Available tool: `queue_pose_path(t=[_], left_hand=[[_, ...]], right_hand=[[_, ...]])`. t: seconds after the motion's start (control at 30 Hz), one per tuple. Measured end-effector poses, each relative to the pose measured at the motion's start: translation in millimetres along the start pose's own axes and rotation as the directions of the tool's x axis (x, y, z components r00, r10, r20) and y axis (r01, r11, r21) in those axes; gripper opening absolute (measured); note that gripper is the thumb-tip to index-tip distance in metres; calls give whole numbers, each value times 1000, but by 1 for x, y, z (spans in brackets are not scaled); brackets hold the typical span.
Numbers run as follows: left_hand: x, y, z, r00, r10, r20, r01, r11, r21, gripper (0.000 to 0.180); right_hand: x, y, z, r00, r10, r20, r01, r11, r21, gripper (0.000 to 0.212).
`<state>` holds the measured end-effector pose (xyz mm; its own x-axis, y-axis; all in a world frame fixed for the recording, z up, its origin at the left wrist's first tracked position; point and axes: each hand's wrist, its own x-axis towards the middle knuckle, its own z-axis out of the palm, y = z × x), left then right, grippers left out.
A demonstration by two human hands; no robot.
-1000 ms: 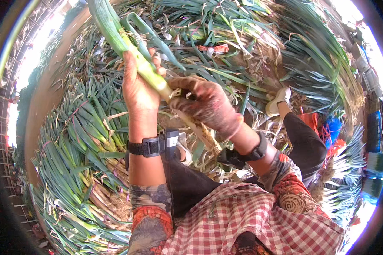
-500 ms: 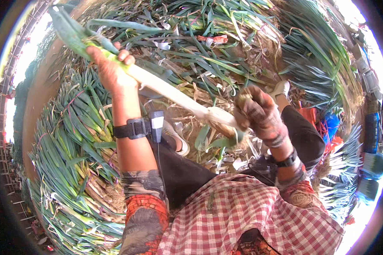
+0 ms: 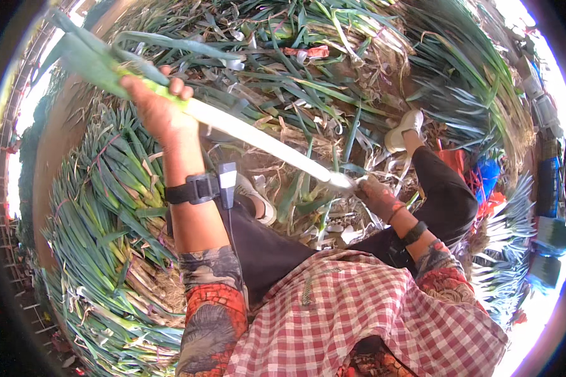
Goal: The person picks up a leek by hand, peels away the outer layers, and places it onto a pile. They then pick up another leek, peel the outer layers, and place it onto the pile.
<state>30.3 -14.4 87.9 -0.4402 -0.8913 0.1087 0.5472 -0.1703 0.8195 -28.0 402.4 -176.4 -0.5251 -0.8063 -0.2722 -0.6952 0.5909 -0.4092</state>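
Left hand (image 3: 160, 116), fingers clamped round a leek (image 3: 255, 137)
Right hand (image 3: 379, 200) at its blurred root end (image 3: 342, 181); I cannot tell whether those fingers grip it.

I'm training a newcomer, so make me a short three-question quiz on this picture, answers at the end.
1. Multiple choice: the left hand grips a long green-and-white leek-like stalk by its: A) white tip; B) middle of the white shaft; C) green section.

2. True or false: a black buckled strap sits between that hand and the red-and-grey patterned cloth sleeve on the same arm.

3. Fill in the blank: the checked cloth at the picture's lower edge is white and ___.

Key: 1. C; 2. True; 3. red.
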Motion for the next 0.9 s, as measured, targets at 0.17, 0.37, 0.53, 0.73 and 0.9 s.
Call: queue_pose_path(t=[0.17, 0.37, 0.53, 0.73, 0.9], left_hand=[[24, 37, -43, 988, 66, 136, -62, 998, -31, 67], [14, 15, -24, 984, 14, 177, -22, 999, 47, 75], [2, 6, -12, 994, -62, 87, 60, 998, 33, 74], [-4, -9, -12, 987, -114, 113, 110, 993, 42, 73], [-19, -1, -7, 938, -188, 290, 220, 972, -82, 73]], right_hand=[[4, 3, -53, 849, 402, 343, -357, 915, -189, 67], [89, -132, -159, 872, 88, -481, 54, 960, 274, 37], [105, -264, -168, 763, -166, -625, 500, 764, 408, 34], [121, -292, -164, 927, -68, -370, 204, 917, 342, 32], [137, -277, -160, 985, -6, -173, 147, 559, 816, 29]])
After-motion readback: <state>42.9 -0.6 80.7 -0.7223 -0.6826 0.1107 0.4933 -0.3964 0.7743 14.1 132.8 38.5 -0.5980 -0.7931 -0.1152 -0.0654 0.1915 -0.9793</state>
